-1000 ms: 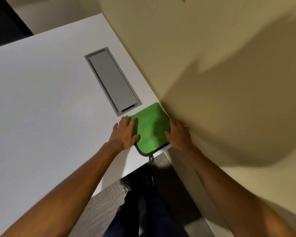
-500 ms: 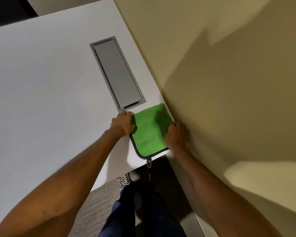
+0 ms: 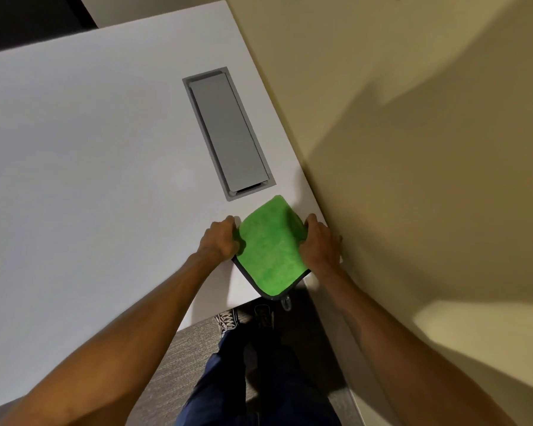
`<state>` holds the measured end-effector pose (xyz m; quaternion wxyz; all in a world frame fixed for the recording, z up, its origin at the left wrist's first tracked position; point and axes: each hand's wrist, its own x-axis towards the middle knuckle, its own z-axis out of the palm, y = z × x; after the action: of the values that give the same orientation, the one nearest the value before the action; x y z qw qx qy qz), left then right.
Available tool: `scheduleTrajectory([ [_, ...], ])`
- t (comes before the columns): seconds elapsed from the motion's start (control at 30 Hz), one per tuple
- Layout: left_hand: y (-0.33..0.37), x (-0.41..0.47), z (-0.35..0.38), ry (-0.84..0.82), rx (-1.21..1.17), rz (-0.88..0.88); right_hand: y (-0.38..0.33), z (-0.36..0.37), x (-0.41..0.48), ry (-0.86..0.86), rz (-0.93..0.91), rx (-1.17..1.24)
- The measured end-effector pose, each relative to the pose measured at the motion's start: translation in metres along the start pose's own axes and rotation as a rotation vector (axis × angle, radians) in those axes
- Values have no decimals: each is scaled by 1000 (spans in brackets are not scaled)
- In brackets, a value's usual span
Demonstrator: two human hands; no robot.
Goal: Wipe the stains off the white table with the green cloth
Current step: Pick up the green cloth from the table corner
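Note:
The green cloth [image 3: 271,247], folded and edged in dark grey, lies on the near right corner of the white table [image 3: 90,167]. Its near corner hangs slightly over the table's front edge. My left hand [image 3: 220,239] grips the cloth's left edge with curled fingers. My right hand [image 3: 319,242] grips the right edge, close to the wall. The cloth's far part bulges up between the two hands. I can make out no stains on the table surface.
A grey rectangular cable hatch [image 3: 228,133] is set into the table just beyond the cloth. A beige wall [image 3: 413,149] runs along the table's right side. Below the front edge are my legs and shoes [image 3: 246,318] on grey floor.
Both hands went from lying at the cloth's sides to curling round its edges. The cloth's far part has risen into a bulge. The view has shifted slightly.

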<state>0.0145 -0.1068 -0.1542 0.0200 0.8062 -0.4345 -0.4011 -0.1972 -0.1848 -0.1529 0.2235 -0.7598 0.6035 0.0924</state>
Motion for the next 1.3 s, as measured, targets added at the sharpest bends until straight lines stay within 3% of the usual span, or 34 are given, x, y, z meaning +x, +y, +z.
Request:
scheduleTrajectory([
  [0.3, -49, -70, -14, 306, -166, -25, -59, 0, -17, 34, -237, 171],
  [0.43, -72, -107, -20, 376, -156, -45, -88, -5, -40, 119, -540, 272],
  [0.5, -84, -123, -23, 398, -162, -56, -101, -7, -47, 71, -621, 296],
  [0.6, -104, -147, -26, 480, -218, -114, -123, -6, -53, -33, -638, 248],
  [0.9, -157, -209, -23, 702, -320, -292, -182, 15, -86, -122, -829, 263],
  [1.3, -260, -272, -15, 770, -390, -423, -276, 71, -140, -247, -957, 228],
])
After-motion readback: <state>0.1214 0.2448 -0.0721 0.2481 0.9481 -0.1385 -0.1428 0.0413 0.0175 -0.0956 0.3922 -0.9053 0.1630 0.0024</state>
